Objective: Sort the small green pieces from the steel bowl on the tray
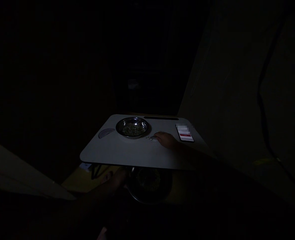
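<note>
"What's nearest?"

"A large dark bowl, below the near edge of the worktop, with greenish bits inside. The left hand is at its left rim, perhaps to steady it; too dark to tell how far the fingers open or whether they grip."

"And the right hand?"

"Right of the worktop's middle, low on the surface, fingers closed on a thin pale piece. That low hold would suit pushing the loose bits just beyond its tip."

"Where's the steel bowl?"

"Just past those bits, towards the far edge, left of the middle. It holds small greenish pieces; its raised wall probably contains them, but blocks a flat slide leftwards."

"Anything beside it?"

"A half-round flat piece near the left edge, apart from the bowl. A lit phone lies near the right edge, out of the bits' way but close to the right forearm. Beyond, a dark slot runs along the far edge."
</note>
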Action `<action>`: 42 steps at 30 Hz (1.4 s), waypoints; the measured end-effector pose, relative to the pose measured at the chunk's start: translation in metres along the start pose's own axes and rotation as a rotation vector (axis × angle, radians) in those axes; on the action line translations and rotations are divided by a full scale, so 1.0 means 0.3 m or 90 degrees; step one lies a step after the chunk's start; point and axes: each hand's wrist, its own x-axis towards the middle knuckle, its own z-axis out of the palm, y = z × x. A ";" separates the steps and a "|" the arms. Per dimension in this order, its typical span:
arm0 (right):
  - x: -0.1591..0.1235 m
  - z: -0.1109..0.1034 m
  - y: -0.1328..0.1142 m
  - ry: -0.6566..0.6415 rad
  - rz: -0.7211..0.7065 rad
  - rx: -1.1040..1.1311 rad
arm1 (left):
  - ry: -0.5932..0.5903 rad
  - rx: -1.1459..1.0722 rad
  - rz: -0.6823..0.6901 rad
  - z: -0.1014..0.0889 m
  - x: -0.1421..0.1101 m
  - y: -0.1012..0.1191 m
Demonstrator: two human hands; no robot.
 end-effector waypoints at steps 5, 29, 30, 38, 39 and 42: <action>0.009 -0.003 -0.017 0.001 -0.016 0.003 | 0.001 -0.002 -0.010 -0.006 0.006 -0.002; -0.088 -0.035 -0.132 -0.018 -0.057 0.110 | -0.017 0.005 -0.011 0.021 -0.008 0.036; -0.097 -0.037 -0.138 -0.018 -0.058 0.116 | -0.023 -0.003 -0.010 0.028 -0.013 0.041; -0.158 -0.059 -0.181 -0.024 -0.063 0.162 | -0.035 0.037 0.011 0.047 -0.043 0.068; -0.163 -0.060 -0.186 -0.023 -0.067 0.166 | -0.029 0.044 0.012 0.048 -0.048 0.070; -0.179 -0.061 -0.204 -0.031 -0.074 0.179 | -0.033 0.019 0.025 0.052 -0.061 0.077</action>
